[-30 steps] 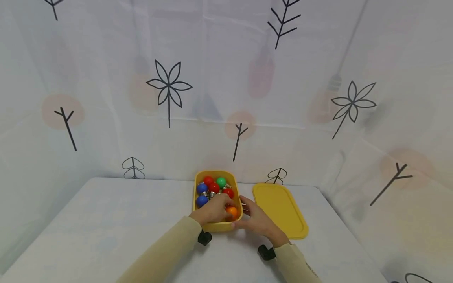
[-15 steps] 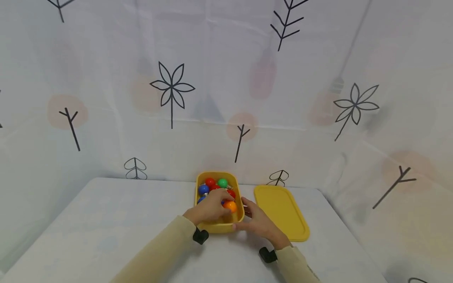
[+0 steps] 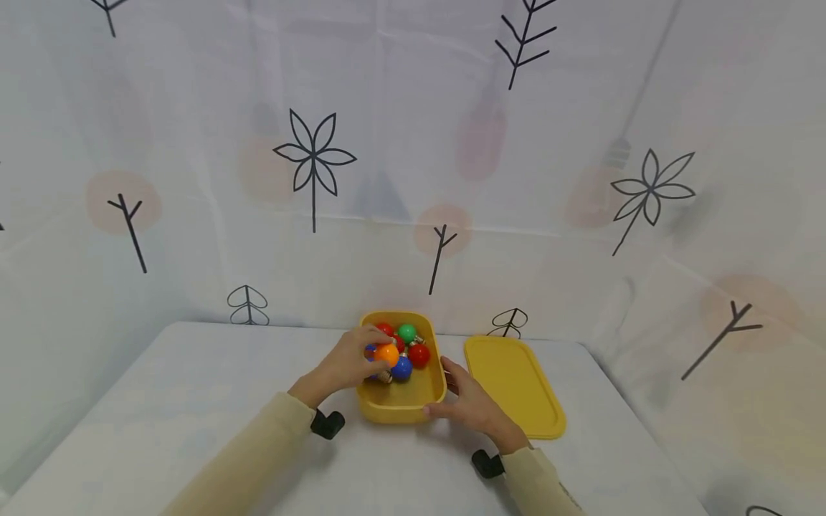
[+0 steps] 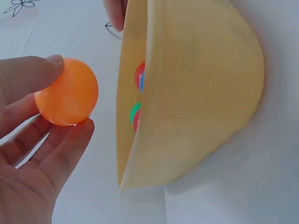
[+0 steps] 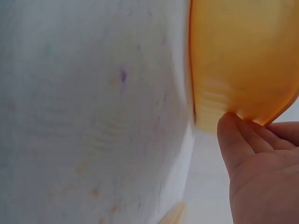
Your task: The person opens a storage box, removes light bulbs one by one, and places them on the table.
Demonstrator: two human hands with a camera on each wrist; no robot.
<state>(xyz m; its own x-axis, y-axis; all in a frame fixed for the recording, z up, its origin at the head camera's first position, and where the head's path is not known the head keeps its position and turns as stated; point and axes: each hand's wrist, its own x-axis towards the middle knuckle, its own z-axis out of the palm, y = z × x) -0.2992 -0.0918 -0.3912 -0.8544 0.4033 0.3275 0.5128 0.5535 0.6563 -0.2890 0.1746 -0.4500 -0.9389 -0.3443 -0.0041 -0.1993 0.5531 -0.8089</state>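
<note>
Above the left part of the yellow box [image 3: 403,414] my left hand [image 3: 345,362] pinches a round orange bulb [image 3: 387,355]. In the left wrist view that bulb [image 4: 70,93] sits between thumb and fingers, apart from the box [image 4: 201,98]; its base cannot be seen. Inside the box lie a blue bulb [image 3: 401,368], a red bulb [image 3: 419,355], a green bulb [image 3: 407,332] and others, some partly behind the left hand. My right hand [image 3: 474,405] spans the near right corner of the box from outside. Its fairly straight fingertips [image 5: 229,122] touch the outer wall in the right wrist view.
A flat yellow lid [image 3: 513,387] lies to the right of the box. Both stand towards the back of a table covered in white cloth [image 3: 226,401]. A patterned white curtain [image 3: 361,272] hangs right behind the table.
My left hand has moved left and raised the orange bulb from the near right part of the box, uncovering a blue and a red bulb. The right hand has stayed at the corner.
</note>
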